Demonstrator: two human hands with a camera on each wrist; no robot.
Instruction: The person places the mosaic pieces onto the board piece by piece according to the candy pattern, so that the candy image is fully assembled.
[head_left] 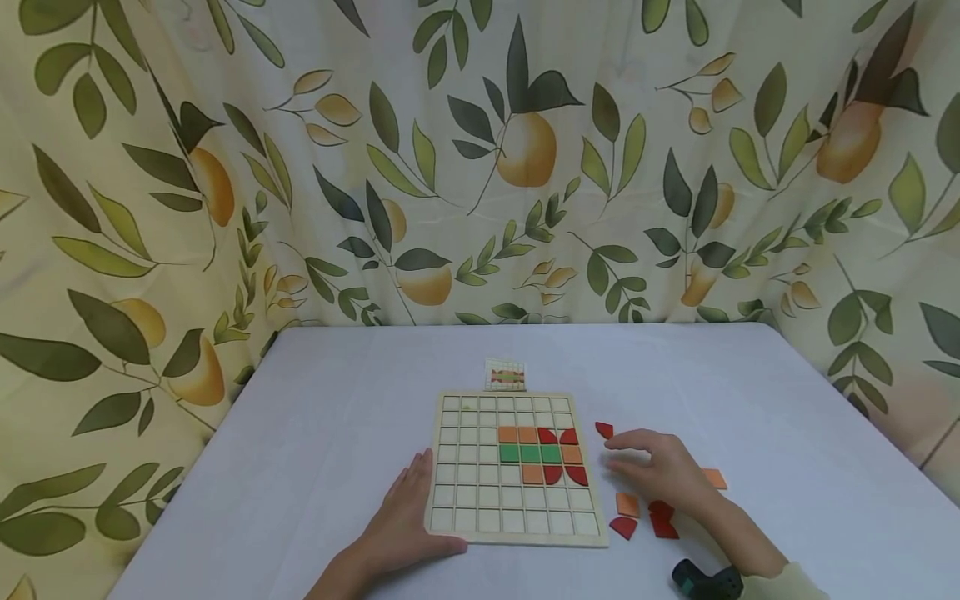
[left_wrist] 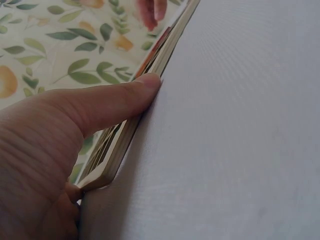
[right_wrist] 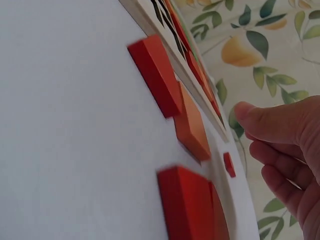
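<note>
Far red piece [head_left: 603, 430] just past right hand [head_left: 660, 467], the nearer hand
Head: piece forward of right fingers, just right of board [head_left: 525, 540]; left hand [head_left: 397, 521] straight-fingered along its left side; left wrist: thumb on board edge; right wrist: fingers loosely bent, nothing visible held

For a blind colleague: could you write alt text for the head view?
A person's left hand rests at the near left corner of a gridded board partly filled with red, orange and green tiles; the right hand is among loose red and orange pieces on the right. A small card lies beyond the board on a white table, before a leafy curtain.
</note>
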